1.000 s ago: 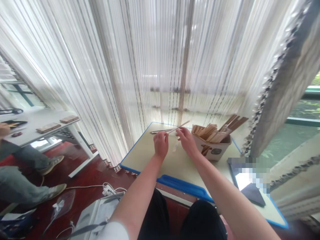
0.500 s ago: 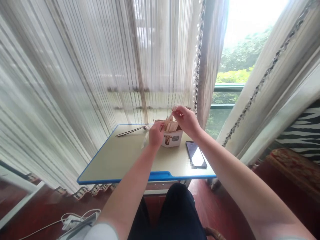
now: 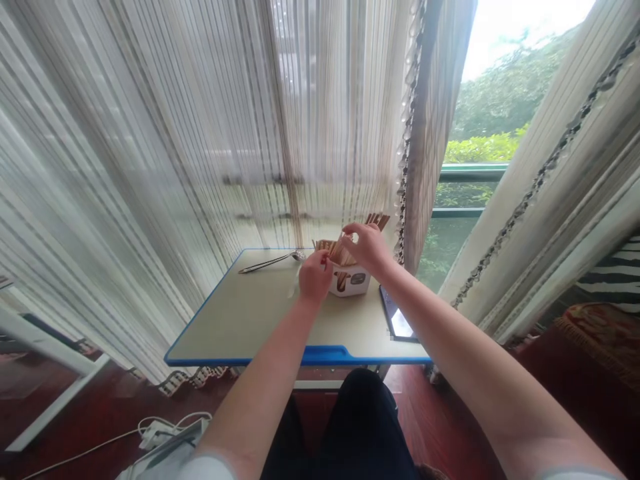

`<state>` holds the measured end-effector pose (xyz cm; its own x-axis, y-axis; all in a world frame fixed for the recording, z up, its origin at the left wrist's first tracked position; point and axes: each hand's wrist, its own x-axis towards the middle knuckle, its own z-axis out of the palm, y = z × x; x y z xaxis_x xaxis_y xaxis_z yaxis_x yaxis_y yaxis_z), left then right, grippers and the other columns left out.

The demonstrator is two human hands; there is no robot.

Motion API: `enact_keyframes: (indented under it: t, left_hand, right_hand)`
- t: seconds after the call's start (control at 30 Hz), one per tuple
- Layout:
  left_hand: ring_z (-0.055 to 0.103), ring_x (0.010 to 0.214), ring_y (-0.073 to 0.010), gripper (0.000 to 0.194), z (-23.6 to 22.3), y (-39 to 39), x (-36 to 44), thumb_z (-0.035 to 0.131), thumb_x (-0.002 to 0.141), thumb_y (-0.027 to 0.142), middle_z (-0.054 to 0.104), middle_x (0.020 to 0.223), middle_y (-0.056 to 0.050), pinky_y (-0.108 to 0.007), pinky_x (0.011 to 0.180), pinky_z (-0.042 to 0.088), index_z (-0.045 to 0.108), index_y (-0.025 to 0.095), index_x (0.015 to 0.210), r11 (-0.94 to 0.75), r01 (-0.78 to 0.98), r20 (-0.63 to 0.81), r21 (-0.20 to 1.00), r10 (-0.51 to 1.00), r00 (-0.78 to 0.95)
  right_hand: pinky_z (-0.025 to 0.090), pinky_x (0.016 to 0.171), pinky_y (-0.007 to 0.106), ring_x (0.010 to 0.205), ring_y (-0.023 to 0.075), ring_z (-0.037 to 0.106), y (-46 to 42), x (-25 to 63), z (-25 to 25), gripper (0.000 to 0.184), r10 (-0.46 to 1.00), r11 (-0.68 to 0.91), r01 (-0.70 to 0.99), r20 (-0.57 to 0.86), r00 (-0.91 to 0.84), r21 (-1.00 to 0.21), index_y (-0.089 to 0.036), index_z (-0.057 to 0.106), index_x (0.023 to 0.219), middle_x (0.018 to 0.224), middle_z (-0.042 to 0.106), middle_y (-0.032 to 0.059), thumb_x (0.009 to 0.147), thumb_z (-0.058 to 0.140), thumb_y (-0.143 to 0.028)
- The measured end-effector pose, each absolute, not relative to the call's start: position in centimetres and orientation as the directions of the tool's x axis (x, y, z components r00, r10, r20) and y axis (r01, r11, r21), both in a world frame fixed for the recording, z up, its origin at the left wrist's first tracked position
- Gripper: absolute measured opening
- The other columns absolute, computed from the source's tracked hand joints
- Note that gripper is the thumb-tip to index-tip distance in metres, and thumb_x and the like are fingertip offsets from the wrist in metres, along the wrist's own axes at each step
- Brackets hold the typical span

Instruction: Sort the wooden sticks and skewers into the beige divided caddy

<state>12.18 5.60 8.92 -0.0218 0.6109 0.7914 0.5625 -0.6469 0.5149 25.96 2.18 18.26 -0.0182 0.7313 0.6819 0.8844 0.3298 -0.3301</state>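
Observation:
A white box (image 3: 349, 283) with a brown picture on its side stands on the table, holding thin wooden sticks (image 3: 325, 246) and darker flat sticks (image 3: 379, 221). My left hand (image 3: 315, 277) is at the box's left front, fingers pinched at the lower end of a thin pale wooden stick (image 3: 336, 248). Above the box opening, my right hand (image 3: 367, 247) has thumb and fingers curled together near that stick's upper end; its tips partly hide the contact. Left of the box lies a metal utensil (image 3: 270, 261) with long handles and a rounded head.
The small table (image 3: 230, 320) has a blue edge. On its right, partly behind my right forearm, lies a phone (image 3: 397, 322). Sheer curtains (image 3: 200, 133) hang behind. A white power strip (image 3: 155, 433) with a cable is on the lower left.
My view has swung right. Both hands moved from the table's middle to the box with the thin stick, which went from lying nearly flat to steeper. Lately my right hand lowered slightly.

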Motion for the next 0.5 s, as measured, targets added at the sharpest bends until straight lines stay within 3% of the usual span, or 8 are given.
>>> enact_keyframes:
  t: [0.23, 0.37, 0.43, 0.5]
  left_hand:
    - [0.06, 0.07, -0.0134, 0.018, 8.2, 5.8, 11.1, 0.049, 0.081, 0.016, 0.067, 0.085, -0.003, -0.026, 0.071, 0.047, 0.062, 0.017, 0.093, -0.637, 0.604, 0.813, 0.479, 0.581, -0.033]
    - [0.059, 0.072, -0.0161, 0.019, 6.2, 6.7, 8.2, 0.048, 0.083, 0.021, 0.066, 0.088, -0.006, -0.029, 0.073, 0.046, 0.06, 0.017, 0.097, -0.433, 0.704, 0.734, 0.563, 0.653, -0.185]
    - [0.06, 0.084, -0.021, 0.023, 5.0, 7.5, 6.2, 0.051, 0.081, 0.024, 0.065, 0.095, -0.01, -0.032, 0.078, 0.045, 0.06, 0.016, 0.1, -0.29, 0.774, 0.646, 0.563, 0.738, -0.195]
    - [0.058, 0.095, -0.0263, 0.03, 3.9, 8.4, 4.4, 0.056, 0.079, 0.031, 0.063, 0.103, -0.015, -0.035, 0.082, 0.044, 0.06, 0.016, 0.105, -0.161, 0.843, 0.518, 0.512, 0.841, -0.154]
  right_hand:
    - [0.04, 0.087, 0.039, 0.097, 0.0249, 0.052, 1.3, 24.5, 17.8, 0.023, 0.616, 0.416, 0.887, 0.779, -0.113, -0.2, -0.019, 0.064, 0.099, 0.098, 0.067, 0.0059, 0.082, 0.049, -0.021]
    - [0.038, 0.091, 0.039, 0.101, 0.0238, 0.05, 0.1, 21.8, 16.0, 0.025, 0.523, 0.565, 0.821, 0.807, -0.275, -0.087, -0.02, 0.061, 0.104, 0.104, 0.064, 0.0079, 0.085, 0.044, -0.02]
    - [0.04, 0.088, 0.036, 0.1, 0.0224, 0.052, 0.6, 20.1, 14.0, 0.027, 0.564, 0.625, 0.771, 0.753, -0.339, -0.121, -0.02, 0.06, 0.105, 0.104, 0.063, 0.0084, 0.085, 0.042, -0.019]
    - [0.043, 0.083, 0.032, 0.096, 0.0202, 0.056, 2.1, 18.6, 11.3, 0.029, 0.672, 0.613, 0.746, 0.67, -0.317, -0.261, -0.021, 0.059, 0.107, 0.106, 0.062, 0.0081, 0.085, 0.041, -0.018]
